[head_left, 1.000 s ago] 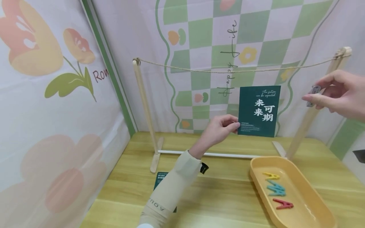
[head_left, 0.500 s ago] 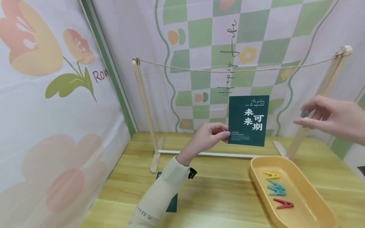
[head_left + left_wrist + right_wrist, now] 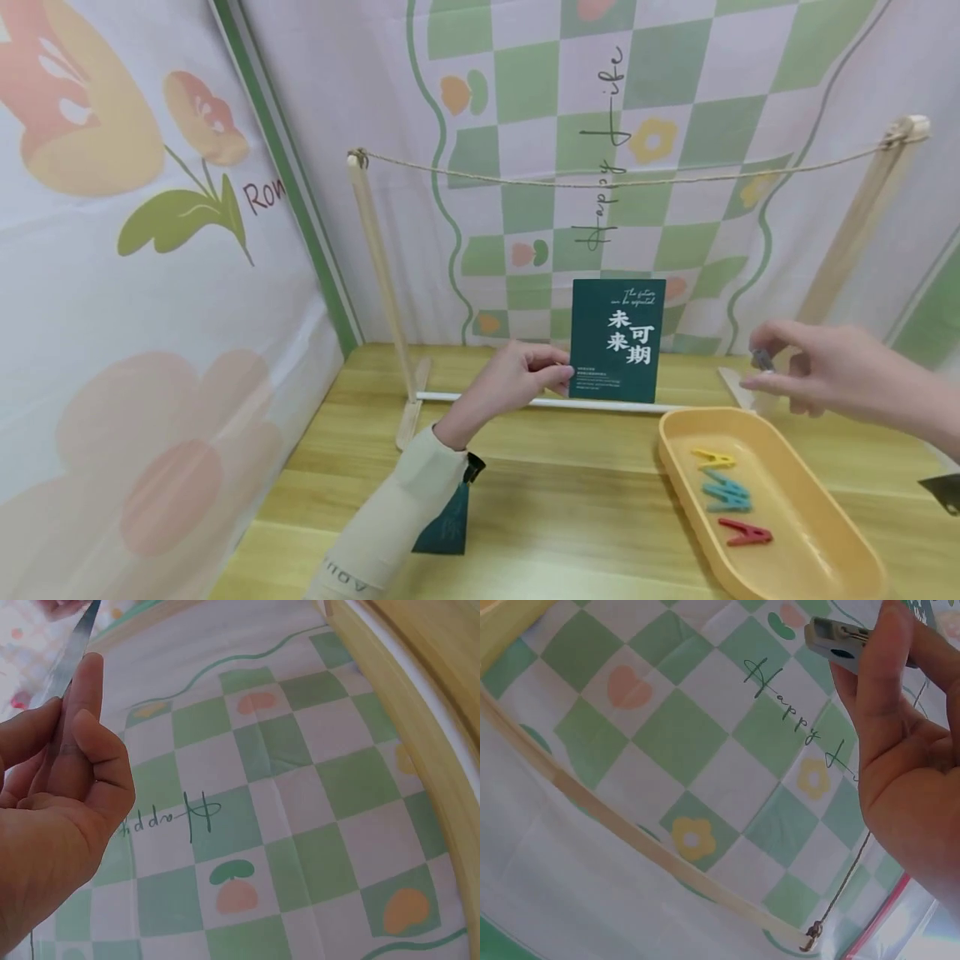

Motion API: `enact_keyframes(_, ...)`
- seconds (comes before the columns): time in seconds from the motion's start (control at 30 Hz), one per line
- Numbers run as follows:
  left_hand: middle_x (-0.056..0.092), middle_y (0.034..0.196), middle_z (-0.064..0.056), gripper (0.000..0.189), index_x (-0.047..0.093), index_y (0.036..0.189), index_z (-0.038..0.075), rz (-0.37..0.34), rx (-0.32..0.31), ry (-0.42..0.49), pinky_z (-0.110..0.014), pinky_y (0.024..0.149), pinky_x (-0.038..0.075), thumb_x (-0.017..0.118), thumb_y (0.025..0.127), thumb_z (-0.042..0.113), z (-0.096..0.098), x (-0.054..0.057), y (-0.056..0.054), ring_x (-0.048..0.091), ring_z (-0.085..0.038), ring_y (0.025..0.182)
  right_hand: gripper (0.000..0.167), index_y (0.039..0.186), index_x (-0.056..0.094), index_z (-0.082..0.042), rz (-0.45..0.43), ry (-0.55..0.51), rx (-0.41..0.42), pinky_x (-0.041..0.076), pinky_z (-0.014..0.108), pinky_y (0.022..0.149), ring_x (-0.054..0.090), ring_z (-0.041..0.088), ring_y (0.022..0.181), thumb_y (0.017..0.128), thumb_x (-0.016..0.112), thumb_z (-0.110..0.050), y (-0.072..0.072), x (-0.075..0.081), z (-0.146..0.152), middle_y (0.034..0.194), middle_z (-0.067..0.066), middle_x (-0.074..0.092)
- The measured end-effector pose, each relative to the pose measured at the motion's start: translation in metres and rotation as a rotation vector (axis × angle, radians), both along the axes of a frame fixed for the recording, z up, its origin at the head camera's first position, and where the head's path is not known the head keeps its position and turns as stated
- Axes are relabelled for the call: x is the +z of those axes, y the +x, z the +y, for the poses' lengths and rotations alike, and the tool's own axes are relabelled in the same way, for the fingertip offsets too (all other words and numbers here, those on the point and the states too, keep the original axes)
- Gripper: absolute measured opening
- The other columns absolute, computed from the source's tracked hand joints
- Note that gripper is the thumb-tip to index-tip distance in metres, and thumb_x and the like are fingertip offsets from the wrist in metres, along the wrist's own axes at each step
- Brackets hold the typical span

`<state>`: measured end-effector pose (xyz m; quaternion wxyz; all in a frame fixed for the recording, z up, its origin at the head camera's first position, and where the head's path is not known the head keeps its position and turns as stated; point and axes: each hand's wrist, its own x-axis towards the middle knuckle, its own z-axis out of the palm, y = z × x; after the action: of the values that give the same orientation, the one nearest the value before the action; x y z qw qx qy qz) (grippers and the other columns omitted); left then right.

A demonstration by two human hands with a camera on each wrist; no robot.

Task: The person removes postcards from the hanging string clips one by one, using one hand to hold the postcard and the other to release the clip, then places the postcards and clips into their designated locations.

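My left hand pinches a dark green card with white lettering by its lower left edge, upright above the table. In the left wrist view the same card shows nearly edge-on past the fingertips. To the right, my right hand holds a grey clothespin between thumb and forefinger, plainer in the right wrist view, where the clothespin has a metal spring. A twine line runs above both hands, apart from the card. Another green card lies on the table, partly hidden by my left sleeve.
Wooden posts, left and right, carry the twine; a white rod joins their feet. An orange tray at the right front holds yellow, blue and red clothespins. A patterned cloth hangs behind the wooden table.
Both hands have moved down and to the left, the left with the card and the right with the grey clothespin. The card is now farther below the twine.
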<state>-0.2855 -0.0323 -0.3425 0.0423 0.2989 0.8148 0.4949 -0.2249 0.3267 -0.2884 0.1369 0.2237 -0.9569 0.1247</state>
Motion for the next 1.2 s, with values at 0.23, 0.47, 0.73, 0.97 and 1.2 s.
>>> enact_keyframes(0.23, 0.075, 0.081, 0.002, 0.015, 0.075, 0.102, 0.016, -0.023, 0.012, 0.012, -0.022, 0.055, 0.047, 0.064, 0.096, 0.024, -0.018, -0.012, 0.006, 0.072, -0.01, 0.077, 0.031, 0.106, 0.058, -0.012, -0.049, -0.039, 0.076, 0.045, 0.02, 0.048, 0.053, -0.006, 0.052, 0.082, 0.078, -0.016, 0.001, -0.017, 0.005, 0.058, -0.023, 0.057)
enact_keyframes(0.47, 0.075, 0.084, 0.002, 0.014, 0.074, 0.099, 0.018, -0.038, -0.033, 0.001, -0.029, 0.069, 0.056, 0.062, 0.098, 0.025, -0.032, -0.029, 0.01, 0.072, -0.011, 0.08, 0.029, 0.108, 0.057, -0.012, -0.174, -0.07, 0.131, 0.05, 0.02, 0.048, 0.057, -0.006, 0.054, 0.087, 0.074, -0.02, 0.002, -0.038, 0.01, 0.062, -0.021, 0.061)
enact_keyframes(0.73, 0.074, 0.082, 0.0, 0.017, 0.072, 0.094, 0.018, -0.088, -0.087, -0.046, -0.032, 0.07, 0.058, 0.058, 0.1, 0.025, -0.06, -0.049, 0.015, 0.072, -0.015, 0.077, 0.02, 0.102, 0.053, -0.015, -0.343, -0.117, 0.261, 0.05, 0.023, 0.047, 0.058, -0.003, 0.054, 0.091, 0.069, -0.018, 0.004, -0.062, 0.015, 0.065, -0.017, 0.061)
enact_keyframes(0.97, 0.075, 0.083, -0.003, 0.016, 0.073, 0.096, 0.016, -0.125, -0.086, -0.064, -0.039, 0.072, 0.06, 0.059, 0.099, 0.024, -0.089, -0.068, 0.018, 0.073, -0.02, 0.077, 0.019, 0.1, 0.052, -0.013, -0.461, -0.193, 0.301, 0.052, 0.024, 0.046, 0.059, 0.001, 0.054, 0.092, 0.069, -0.017, 0.001, -0.083, 0.018, 0.087, -0.004, 0.064)
enact_keyframes(1.2, 0.074, 0.085, -0.008, 0.016, 0.073, 0.1, 0.011, -0.187, -0.1, -0.06, -0.037, 0.071, 0.06, 0.06, 0.099, 0.019, -0.116, -0.077, 0.025, 0.073, -0.027, 0.078, 0.018, 0.097, 0.049, -0.015, -0.581, -0.221, 0.347, 0.052, 0.025, 0.045, 0.06, 0.001, 0.054, 0.093, 0.067, -0.018, 0.005, -0.103, 0.023, 0.089, -0.003, 0.062)
